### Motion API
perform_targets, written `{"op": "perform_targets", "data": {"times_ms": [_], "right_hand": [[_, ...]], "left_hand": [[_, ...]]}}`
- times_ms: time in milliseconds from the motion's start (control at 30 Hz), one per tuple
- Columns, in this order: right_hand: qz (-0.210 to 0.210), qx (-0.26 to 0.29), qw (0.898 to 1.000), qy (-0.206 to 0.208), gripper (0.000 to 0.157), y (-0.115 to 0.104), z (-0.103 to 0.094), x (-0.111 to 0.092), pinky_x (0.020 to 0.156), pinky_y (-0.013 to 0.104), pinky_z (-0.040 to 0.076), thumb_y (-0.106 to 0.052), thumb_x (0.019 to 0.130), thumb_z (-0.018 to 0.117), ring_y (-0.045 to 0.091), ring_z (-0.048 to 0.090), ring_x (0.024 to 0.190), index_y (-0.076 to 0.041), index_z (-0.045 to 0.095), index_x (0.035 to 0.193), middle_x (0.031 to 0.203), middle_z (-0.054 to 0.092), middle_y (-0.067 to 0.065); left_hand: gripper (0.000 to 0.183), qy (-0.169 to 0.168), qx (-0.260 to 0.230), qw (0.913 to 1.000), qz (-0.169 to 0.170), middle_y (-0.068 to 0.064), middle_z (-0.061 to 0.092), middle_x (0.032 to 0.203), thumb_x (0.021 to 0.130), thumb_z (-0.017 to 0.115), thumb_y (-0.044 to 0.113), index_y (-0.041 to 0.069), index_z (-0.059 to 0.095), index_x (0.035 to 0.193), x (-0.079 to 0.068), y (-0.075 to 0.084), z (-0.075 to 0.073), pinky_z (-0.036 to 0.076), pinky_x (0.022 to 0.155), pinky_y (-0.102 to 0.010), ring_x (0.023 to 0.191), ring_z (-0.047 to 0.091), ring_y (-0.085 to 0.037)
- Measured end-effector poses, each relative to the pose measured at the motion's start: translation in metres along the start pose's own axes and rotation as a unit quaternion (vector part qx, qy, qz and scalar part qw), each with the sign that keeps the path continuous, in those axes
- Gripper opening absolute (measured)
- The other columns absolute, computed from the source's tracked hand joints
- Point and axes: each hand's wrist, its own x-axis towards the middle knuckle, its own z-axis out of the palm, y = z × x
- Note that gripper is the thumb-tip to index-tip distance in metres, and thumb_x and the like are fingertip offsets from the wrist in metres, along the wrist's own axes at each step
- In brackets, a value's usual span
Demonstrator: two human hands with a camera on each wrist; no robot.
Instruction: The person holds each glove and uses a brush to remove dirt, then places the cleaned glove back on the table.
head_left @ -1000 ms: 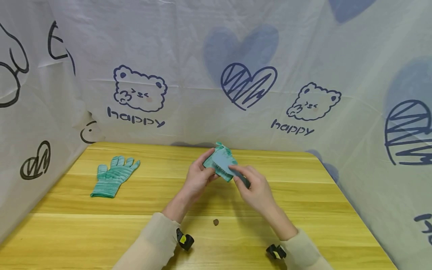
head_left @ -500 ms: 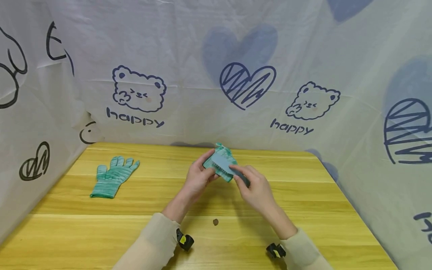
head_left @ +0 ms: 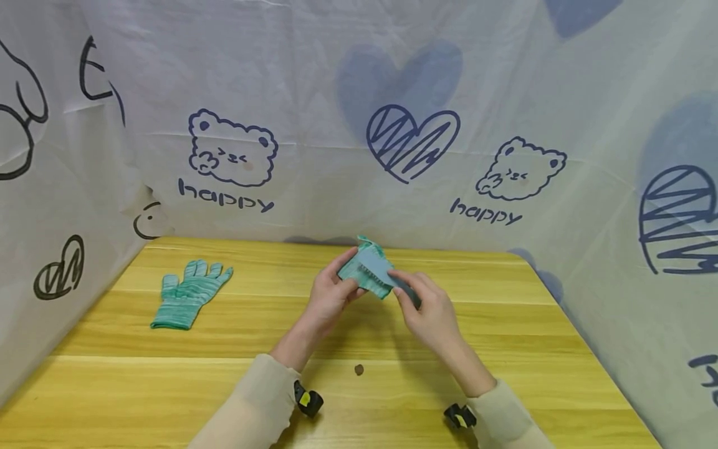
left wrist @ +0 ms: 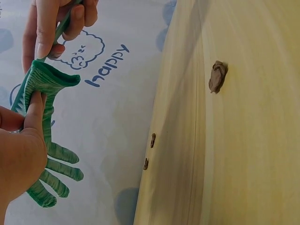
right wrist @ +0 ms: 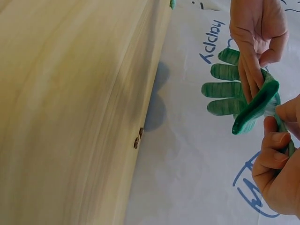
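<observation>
A green-and-white knitted glove (head_left: 351,269) is held up over the far middle of the table by my left hand (head_left: 328,294), thumb on the near face. Its cuff (left wrist: 55,80) gapes toward me and its fingers (right wrist: 220,89) hang away on the far side. My right hand (head_left: 430,308) grips the handle of a blue-grey brush (head_left: 374,264), its bristles against the glove's face. The handle (left wrist: 63,26) shows between the right fingers in the left wrist view. A second, matching glove (head_left: 187,298) lies flat on the table at the left.
The wooden table (head_left: 269,399) bears a small brown lump (head_left: 359,370) near the front middle. Two smaller brown bits (left wrist: 153,140) show near the table's edge in the left wrist view. A white printed cloth (head_left: 325,187) hangs behind and along both sides.
The brush and my right hand have shifted slightly right across the held glove. The left hand stays put, and the glove on the table has not moved.
</observation>
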Motion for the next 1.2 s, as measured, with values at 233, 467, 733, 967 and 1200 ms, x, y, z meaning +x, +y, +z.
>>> {"op": "perform_targets", "data": {"times_ms": [233, 467, 733, 967, 1200], "right_hand": [[-0.01, -0.007, 1.0, 0.024, 0.032, 0.0041, 0.0008, 0.0007, 0.066, 0.033, 0.051, -0.009, 0.098, 0.071, 0.018, 0.064, 0.086, -0.013, 0.072, 0.129, 0.11, 0.072, 0.008], [0.006, -0.017, 0.999, 0.041, 0.032, 0.0048, -0.0004, 0.0013, 0.066, 0.035, 0.05, -0.01, 0.097, 0.071, 0.019, 0.065, 0.086, -0.013, 0.073, 0.129, 0.108, 0.072, 0.008], [0.015, -0.022, 0.999, 0.045, 0.031, 0.0034, -0.0016, 0.0017, 0.07, 0.04, 0.054, -0.011, 0.098, 0.07, 0.023, 0.068, 0.091, -0.012, 0.072, 0.129, 0.112, 0.072, 0.01], [0.03, -0.033, 0.998, 0.054, 0.032, 0.0063, -0.001, 0.0016, 0.067, 0.04, 0.052, -0.01, 0.097, 0.07, 0.024, 0.067, 0.088, -0.012, 0.072, 0.129, 0.111, 0.072, 0.011], [0.04, -0.028, 0.996, 0.074, 0.033, 0.0102, -0.0009, 0.0013, 0.065, 0.038, 0.05, -0.008, 0.096, 0.071, 0.02, 0.062, 0.082, -0.012, 0.072, 0.129, 0.11, 0.073, 0.01]], "left_hand": [[0.073, -0.003, 0.001, 1.0, 0.0, -0.032, 0.04, 0.154, 0.09, 0.042, -0.018, -0.001, 0.033, 0.161, 0.0003, 0.0, 0.0003, 0.057, 0.086, -0.023, 0.121, 0.058, -0.027], [0.074, -0.002, -0.009, 1.0, -0.002, -0.033, 0.04, 0.153, 0.089, 0.041, -0.019, -0.001, 0.033, 0.161, -0.0004, 0.0019, 0.0022, 0.057, 0.086, -0.022, 0.122, 0.057, -0.028], [0.074, 0.001, -0.003, 1.0, -0.005, -0.033, 0.043, 0.151, 0.089, 0.042, -0.018, 0.001, 0.033, 0.161, -0.0019, 0.0033, 0.0024, 0.056, 0.08, -0.019, 0.108, 0.062, -0.019], [0.074, -0.003, -0.007, 1.0, -0.005, -0.032, 0.04, 0.155, 0.09, 0.041, -0.019, 0.0, 0.031, 0.161, -0.0012, 0.0028, 0.002, 0.057, 0.083, -0.02, 0.12, 0.058, -0.028], [0.074, -0.001, 0.0, 1.0, -0.005, -0.032, 0.038, 0.154, 0.091, 0.041, -0.017, 0.001, 0.032, 0.162, -0.0009, 0.0026, 0.0019, 0.056, 0.082, -0.02, 0.116, 0.056, -0.025]]}}
